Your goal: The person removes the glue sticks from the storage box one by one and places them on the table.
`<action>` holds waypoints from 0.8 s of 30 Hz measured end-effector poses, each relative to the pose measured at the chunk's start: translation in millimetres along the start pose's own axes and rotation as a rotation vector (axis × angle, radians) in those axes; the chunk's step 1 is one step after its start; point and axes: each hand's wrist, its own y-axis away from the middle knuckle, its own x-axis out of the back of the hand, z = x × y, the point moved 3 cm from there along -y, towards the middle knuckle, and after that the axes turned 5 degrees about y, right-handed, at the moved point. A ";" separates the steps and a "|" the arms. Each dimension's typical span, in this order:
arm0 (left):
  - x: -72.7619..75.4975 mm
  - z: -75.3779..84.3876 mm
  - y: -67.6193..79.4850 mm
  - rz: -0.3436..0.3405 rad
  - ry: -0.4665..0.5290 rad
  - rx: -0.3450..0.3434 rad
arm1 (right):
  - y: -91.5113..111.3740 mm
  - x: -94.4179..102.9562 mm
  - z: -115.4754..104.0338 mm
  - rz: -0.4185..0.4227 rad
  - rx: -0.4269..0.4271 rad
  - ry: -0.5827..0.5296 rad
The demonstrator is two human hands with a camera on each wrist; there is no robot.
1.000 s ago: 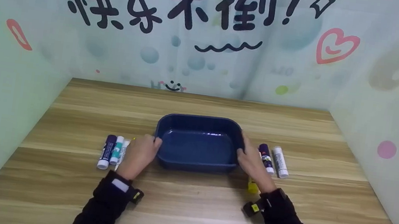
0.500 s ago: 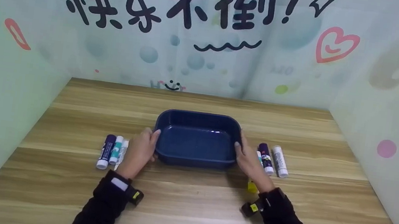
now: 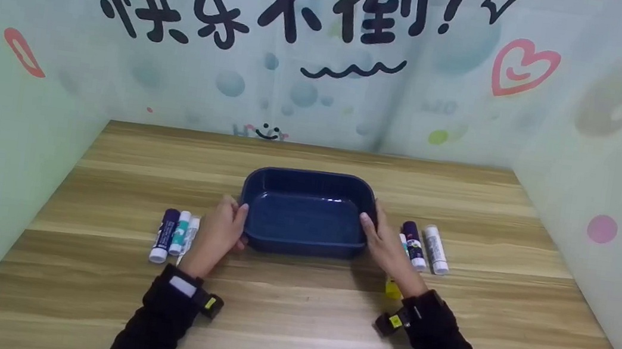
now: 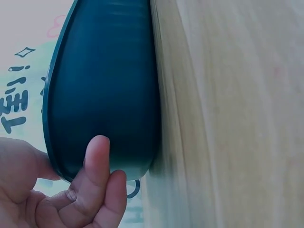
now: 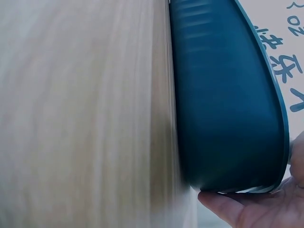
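Between my two hands is a dark blue rectangular tray [image 3: 305, 220] with rounded corners, its inside bare. My left hand [image 3: 220, 232] grips the left end, thumb over the rim; the left wrist view shows its curled fingers [image 4: 97, 159] against the outer wall. At the opposite end my right hand [image 3: 390, 248] holds the tray, thumb inside the rim and fingers outside. In the right wrist view a finger [image 5: 223, 205] lies along the tray's end near its lower edge. Whether the tray touches the table or hangs just above it, I cannot tell.
Left of the left hand lie a purple glue stick [image 3: 165, 235], a teal one [image 3: 181, 232] and a white one [image 3: 193, 232]. Beside the right hand are a purple glue stick [image 3: 414, 245], a white one [image 3: 436, 250] and a partly hidden yellow one [image 3: 392, 288]. Printed cloth walls [image 3: 319, 109] enclose the wooden table [image 3: 291, 328].
The tray has shifted slightly away from me, both hands moving with it. My right thumb has slid farther over the rim. The glue sticks lie where they were.
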 end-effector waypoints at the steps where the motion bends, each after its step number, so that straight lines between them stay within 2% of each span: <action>1: 0.2 0.2 0.1 -0.001 -0.002 0.003 | 0.0 -0.3 -0.1 -0.012 -0.004 -0.003; 11: 2.5 1.5 1.6 -0.030 0.025 0.033 | -0.5 -0.4 -0.8 -0.019 0.005 -0.045; 17: 4.2 2.5 2.2 -0.048 0.034 0.044 | -0.9 1.3 -3.2 0.032 0.052 -0.085; 20: 6.8 2.4 1.1 -0.052 -0.007 0.047 | -0.1 3.9 -6.1 0.062 0.090 -0.097; 24: 16.2 7.9 2.1 -0.035 -0.092 -0.001 | 3.0 8.0 -12.8 0.087 0.170 -0.018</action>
